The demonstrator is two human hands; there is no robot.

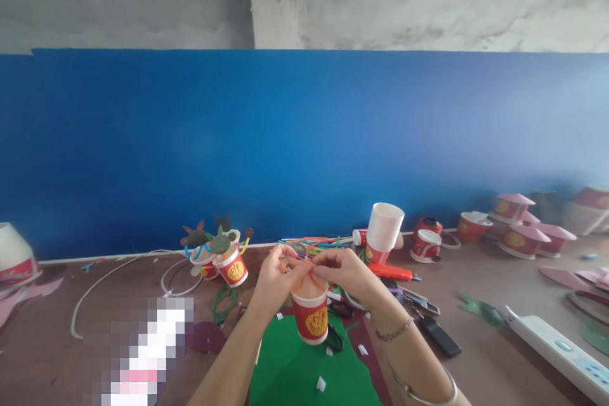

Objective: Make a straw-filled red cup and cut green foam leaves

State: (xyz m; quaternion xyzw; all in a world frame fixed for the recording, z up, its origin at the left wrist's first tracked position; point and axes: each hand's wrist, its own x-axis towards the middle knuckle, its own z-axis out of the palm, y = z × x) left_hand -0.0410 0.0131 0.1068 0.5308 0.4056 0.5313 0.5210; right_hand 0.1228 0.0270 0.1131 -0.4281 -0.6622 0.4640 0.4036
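Observation:
A red and white paper cup (311,316) with a yellow round emblem is upright in front of me, over a green sheet (295,371). Above its rim, my left hand (280,276) and my right hand (340,269) meet with fingers pinched together. Between the fingertips and the cup's mouth there is something thin and orange, too small to make out clearly. Small white scraps (321,384) lie on the green sheet, and black scissor handles (335,337) show beside the cup.
Decorated cups (231,266) stand back left. A stack of cups (383,231), an orange cutter (392,273) and a black key fob (440,335) are to the right. A white power strip (556,346) lies far right; a white cable (78,301) curves at left.

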